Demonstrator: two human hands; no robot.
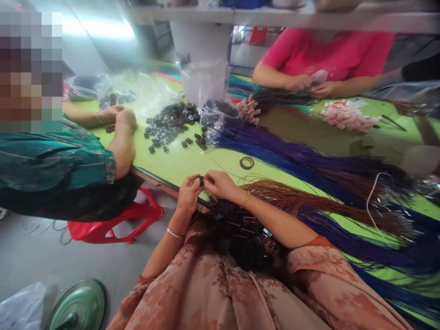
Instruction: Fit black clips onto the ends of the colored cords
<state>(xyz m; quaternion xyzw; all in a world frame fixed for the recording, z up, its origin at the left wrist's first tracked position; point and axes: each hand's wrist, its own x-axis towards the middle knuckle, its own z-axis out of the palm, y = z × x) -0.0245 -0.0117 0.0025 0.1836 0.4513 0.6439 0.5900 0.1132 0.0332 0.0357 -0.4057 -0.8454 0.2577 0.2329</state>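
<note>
Green worktable point(192, 160), spread before you with wires and small parts; blue-purple wire bundle point(268, 146), lying across it towards your right; brown wire bundle point(292, 197), nearer you, beyond your right forearm; heap of black plastic housings point(168, 126), ahead and leftward, a few loose; your right hand point(222, 185), close against the left, fingertips bunched, though whether they grip anything is unclear; your left hand point(188, 193), pinching one piece; black tape roll point(246, 163), flat on the table; single black housing point(201, 181), which you hold by the table's near edge
</note>
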